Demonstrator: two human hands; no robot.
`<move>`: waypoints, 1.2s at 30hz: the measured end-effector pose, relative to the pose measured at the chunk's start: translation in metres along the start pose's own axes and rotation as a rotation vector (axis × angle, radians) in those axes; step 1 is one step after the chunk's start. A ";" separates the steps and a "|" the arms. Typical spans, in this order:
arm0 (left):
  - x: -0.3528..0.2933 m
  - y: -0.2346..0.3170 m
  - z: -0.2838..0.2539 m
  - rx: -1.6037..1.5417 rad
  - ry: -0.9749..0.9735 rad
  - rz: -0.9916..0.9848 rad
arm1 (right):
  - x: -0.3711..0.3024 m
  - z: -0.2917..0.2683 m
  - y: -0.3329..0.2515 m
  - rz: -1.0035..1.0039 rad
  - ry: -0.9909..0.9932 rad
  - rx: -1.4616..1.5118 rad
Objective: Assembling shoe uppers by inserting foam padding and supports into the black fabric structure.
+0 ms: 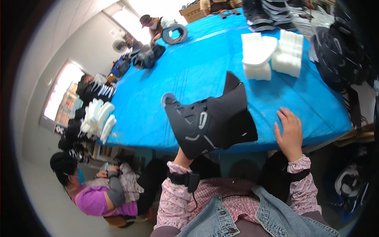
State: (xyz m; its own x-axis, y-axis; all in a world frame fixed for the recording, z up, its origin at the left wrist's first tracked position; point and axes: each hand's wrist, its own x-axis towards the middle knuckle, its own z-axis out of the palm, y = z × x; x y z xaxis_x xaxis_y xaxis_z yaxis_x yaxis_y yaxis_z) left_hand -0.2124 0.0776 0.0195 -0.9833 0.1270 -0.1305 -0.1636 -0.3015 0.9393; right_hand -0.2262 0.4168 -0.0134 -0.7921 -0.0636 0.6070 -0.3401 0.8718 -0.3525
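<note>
A black boot upper (197, 120) with grey trim and a ribbed ankle collar is held up on its side over the table's near edge. My left hand (182, 159) grips it from behind and below; the upper hides its fingers. To the right, my right hand (290, 132) rests over the blue table cover (185, 75), fingers stretched out, thumb apart, holding nothing. Beyond it stand stacks of white foam pieces (287, 53), with one curved white piece (260, 50) lying on top.
Black shoe parts (262, 15) are piled at the far right, beside a large black heap (339, 55). White curved pieces (96, 116) lie at the table's left corner. A person in purple (94, 201) sits at lower left; another person (154, 27) works across the table near a grey ring (175, 34).
</note>
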 end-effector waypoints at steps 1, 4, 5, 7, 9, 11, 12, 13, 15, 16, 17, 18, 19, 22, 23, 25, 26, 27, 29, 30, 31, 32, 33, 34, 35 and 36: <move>-0.002 0.006 0.008 -0.015 0.027 0.005 | 0.000 0.001 -0.002 0.003 -0.004 -0.017; -0.004 0.012 0.017 0.053 0.052 -0.013 | 0.000 -0.001 -0.008 -0.006 -0.030 -0.052; -0.005 0.012 0.014 0.058 0.038 -0.011 | 0.001 -0.001 -0.010 -0.007 -0.029 -0.051; -0.003 0.009 0.010 0.071 -0.010 -0.010 | -0.001 0.000 -0.008 -0.004 -0.007 -0.077; 0.001 0.002 0.006 0.090 -0.076 -0.012 | -0.002 0.001 -0.005 0.003 0.013 -0.110; 0.005 -0.006 -0.005 0.116 -0.154 -0.010 | -0.002 0.005 -0.006 0.005 0.059 -0.148; 0.006 -0.009 -0.014 0.137 -0.192 0.001 | 0.001 0.005 -0.010 0.042 0.069 -0.166; 0.010 -0.015 -0.021 0.161 -0.241 0.012 | 0.003 0.002 -0.011 0.019 0.060 -0.159; 0.017 -0.019 -0.033 0.234 -0.340 0.064 | 0.005 0.000 -0.011 0.030 0.058 -0.170; 0.021 -0.018 -0.030 0.271 -0.389 0.094 | 0.004 -0.001 -0.008 0.019 0.059 -0.169; 0.021 -0.015 -0.026 0.272 -0.422 0.076 | 0.002 -0.001 -0.005 0.005 0.059 -0.166; 0.016 0.002 -0.009 -0.006 -0.252 -0.017 | 0.000 0.000 -0.002 0.032 0.060 -0.179; 0.013 0.012 0.001 -0.280 -0.073 -0.105 | 0.000 -0.001 -0.002 0.026 0.069 -0.176; 0.013 0.024 -0.015 -0.575 -0.308 -0.136 | -0.001 0.000 -0.002 0.030 0.084 -0.173; 0.011 0.024 -0.013 -0.574 -0.315 -0.142 | -0.001 -0.001 -0.002 0.028 0.093 -0.174; -0.001 0.031 -0.007 -0.584 -0.499 -0.051 | 0.000 0.002 -0.004 0.002 0.120 -0.177; -0.003 0.031 -0.006 -0.584 -0.498 -0.046 | -0.002 0.003 -0.004 -0.003 0.121 -0.175; -0.003 0.030 -0.004 -0.529 -0.480 -0.029 | -0.002 0.004 -0.004 0.006 0.117 -0.172; -0.004 0.028 -0.002 -0.474 -0.455 0.004 | -0.002 0.006 -0.005 -0.001 0.116 -0.161; -0.002 0.026 -0.002 -0.435 -0.385 0.002 | -0.002 0.009 -0.005 -0.006 0.124 -0.157; 0.002 0.023 0.001 -0.399 -0.327 -0.007 | -0.004 0.007 -0.003 -0.002 0.135 -0.162; 0.009 0.019 0.005 -0.402 -0.328 -0.001 | -0.005 0.007 0.000 -0.008 0.138 -0.164; 0.015 0.019 0.009 -0.430 -0.264 0.054 | -0.005 0.008 -0.001 -0.007 0.148 -0.165; 0.019 0.020 0.013 -0.457 -0.200 0.107 | -0.005 0.010 -0.002 -0.005 0.157 -0.165; 0.019 0.022 0.014 -0.430 -0.178 0.157 | -0.004 0.013 -0.002 -0.009 0.175 -0.157; 0.015 0.026 0.019 -0.426 -0.180 0.152 | -0.004 0.013 -0.001 -0.003 0.175 -0.157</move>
State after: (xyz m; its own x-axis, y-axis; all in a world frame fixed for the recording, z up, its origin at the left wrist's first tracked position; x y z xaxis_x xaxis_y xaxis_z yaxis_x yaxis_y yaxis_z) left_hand -0.2300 0.0891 0.0480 -0.9754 0.2011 0.0906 -0.0738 -0.6847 0.7251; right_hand -0.2296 0.4095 -0.0247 -0.6864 0.0073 0.7272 -0.2486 0.9374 -0.2441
